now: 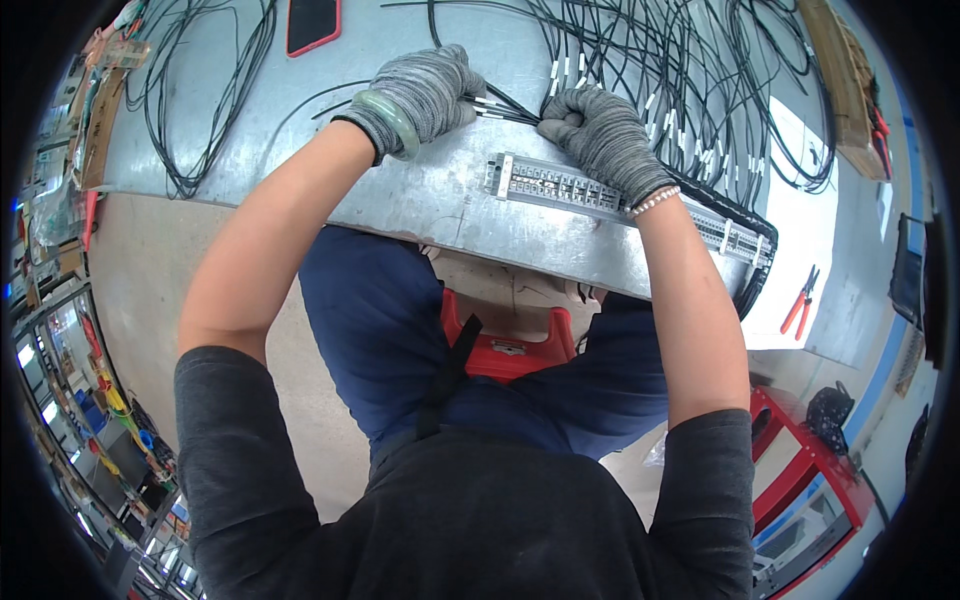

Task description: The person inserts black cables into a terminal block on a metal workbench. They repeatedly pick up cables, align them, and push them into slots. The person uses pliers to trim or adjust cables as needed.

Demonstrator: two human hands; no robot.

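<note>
Both hands wear grey knitted gloves. My left hand (pixel 430 95) is closed round several black wires (pixel 508 112) with white label sleeves near their ends. To its right, my right hand (pixel 598 132) is closed on the same wires, thumb and forefinger pinched together. Under and beside the right wrist lies a terminal block strip (pixel 560 187) on a metal rail, partly hidden by that hand and forearm. Behind the right hand spreads a large bundle of black wires (pixel 690 110), many with white sleeves.
A metal-topped table (pixel 400 215) spans the front. Coiled black wires (pixel 200 110) and a red-edged phone (pixel 313 25) lie at the back left. Red-handled pliers (pixel 798 305) rest on a white sheet (pixel 790 270) at right. Wooden blocks (pixel 850 95) stand at the right edge.
</note>
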